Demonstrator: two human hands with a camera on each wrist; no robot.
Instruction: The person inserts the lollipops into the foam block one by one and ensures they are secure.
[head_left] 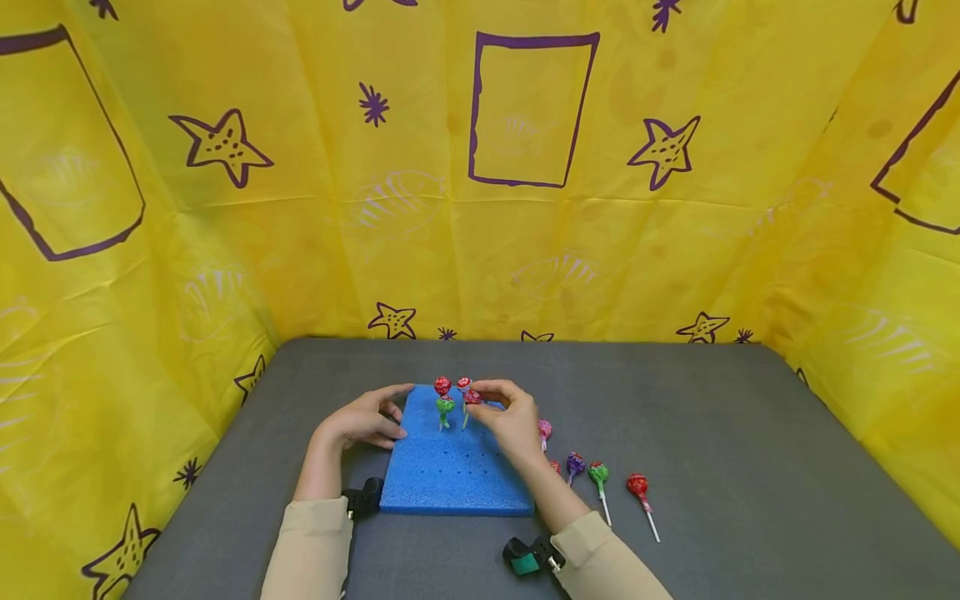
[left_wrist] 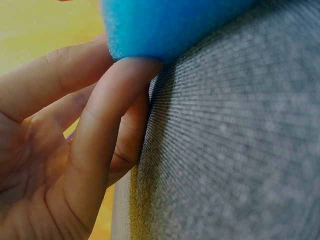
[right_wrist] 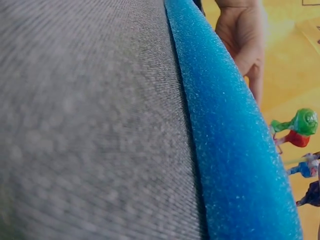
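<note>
A blue foam board [head_left: 457,492] with rows of small holes lies on the table. My left hand [head_left: 367,418] rests against its far left edge, and in the left wrist view a fingertip [left_wrist: 142,65] presses the foam's side. My right hand [head_left: 513,421] pinches a reddish lollipop [head_left: 472,398] by its head, stick downward over the board; whether the stick sits in a hole I cannot tell. Standing upright beside it are a red lollipop [head_left: 442,385], a green lollipop [head_left: 446,405] and a red-and-white lollipop [head_left: 464,383]. The right wrist view barely catches my right hand.
Right of the board lie a pink lollipop [head_left: 544,428], a purple lollipop [head_left: 575,463], another green lollipop [head_left: 598,472] and a red lollipop [head_left: 637,484]. One more reddish head [head_left: 555,467] is partly hidden by my right forearm. A yellow patterned cloth [head_left: 420,250] surrounds the dark grey table [head_left: 720,417].
</note>
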